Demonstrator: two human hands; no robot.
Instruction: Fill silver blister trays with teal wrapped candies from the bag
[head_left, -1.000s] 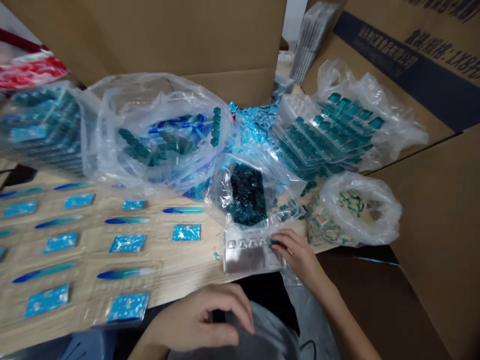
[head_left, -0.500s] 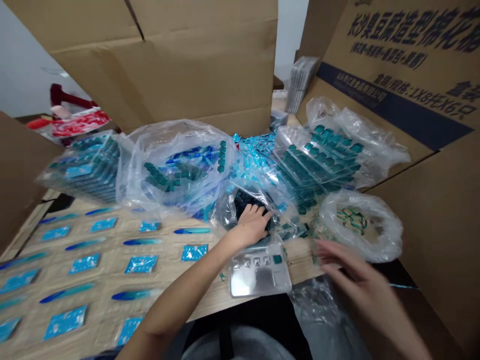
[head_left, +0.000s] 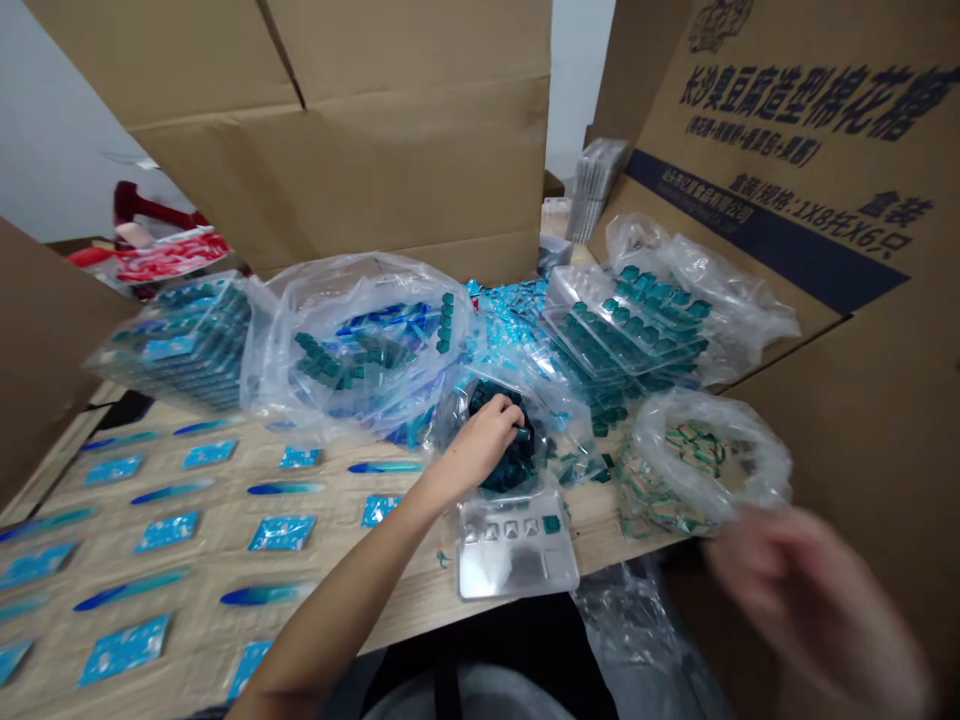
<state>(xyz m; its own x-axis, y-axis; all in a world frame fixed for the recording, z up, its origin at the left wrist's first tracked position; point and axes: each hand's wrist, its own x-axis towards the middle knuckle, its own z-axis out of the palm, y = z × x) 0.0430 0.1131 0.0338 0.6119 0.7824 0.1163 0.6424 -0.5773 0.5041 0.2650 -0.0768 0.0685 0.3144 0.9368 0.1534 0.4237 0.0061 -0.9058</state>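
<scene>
Head view: teal pieces (head_left: 511, 468), at centre, are seemingly being picked by the curled left hand (head_left: 487, 436); any grip there, or by the blurred right hand (head_left: 772, 565), lower right, cannot be told. One-piece pinching seems needed.

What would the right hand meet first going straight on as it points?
Probably the open plastic bag just ahead; the right hand is blurred, so its exact aim and depth are unclear.

A single view, worn on my head, looking forward and down, close above the table (head_left: 421, 600), wide enough to reach the cardboard box (head_left: 375, 180) behind.
</scene>
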